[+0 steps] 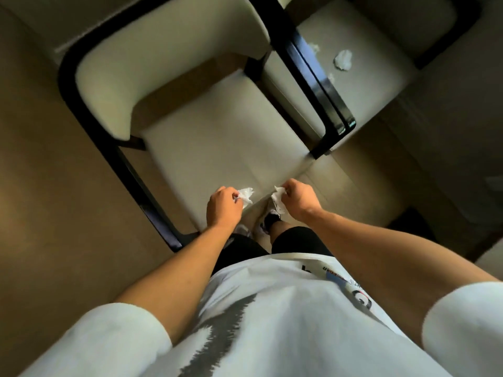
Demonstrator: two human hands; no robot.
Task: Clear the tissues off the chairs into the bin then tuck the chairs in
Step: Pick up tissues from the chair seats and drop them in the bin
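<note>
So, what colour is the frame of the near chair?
Glossy black frame, cream seat; head view.

A cream upholstered chair with a black frame (217,137) stands on the tan floor (54,186). Just beside it, a second matching cream chair (381,85) carries crumpled white tissues (343,59) near its seat's left edge.

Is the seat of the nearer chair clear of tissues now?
Clear: the nearer chair's seat shows no tissues. Each of the hands, left and right, holds one.
</note>
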